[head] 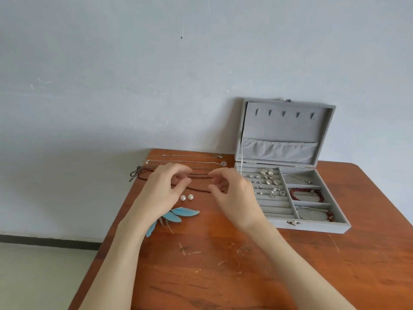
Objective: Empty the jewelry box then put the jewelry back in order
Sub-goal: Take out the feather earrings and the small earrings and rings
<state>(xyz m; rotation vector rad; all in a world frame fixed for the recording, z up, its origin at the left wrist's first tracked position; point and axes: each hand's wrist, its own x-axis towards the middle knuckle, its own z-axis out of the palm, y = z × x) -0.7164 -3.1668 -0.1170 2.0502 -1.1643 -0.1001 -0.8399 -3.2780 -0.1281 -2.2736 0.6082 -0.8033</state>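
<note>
The grey jewelry box [310, 226] stands open at the table's back right, its lid [288, 121] upright. Several silver earrings [268, 175] sit in its ring rows and a red bead bracelet [306, 194] lies in a side compartment. To its left on the table lie two silver chains [185, 162], a brown cord necklace [199, 176], two pearl earrings [187, 197] and blue feather earrings [178, 214]. My left hand [165, 189] and my right hand [232, 193] hover over the cord necklace with fingers loosely curled, thumbs apart from fingertips. Nothing shows in either hand.
The wooden table [223, 276] is scratched near the front. Its left edge drops to the floor beside my left forearm. A pale wall stands right behind the box and the chains. Another bead bracelet [328, 214] lies in the box's front compartment.
</note>
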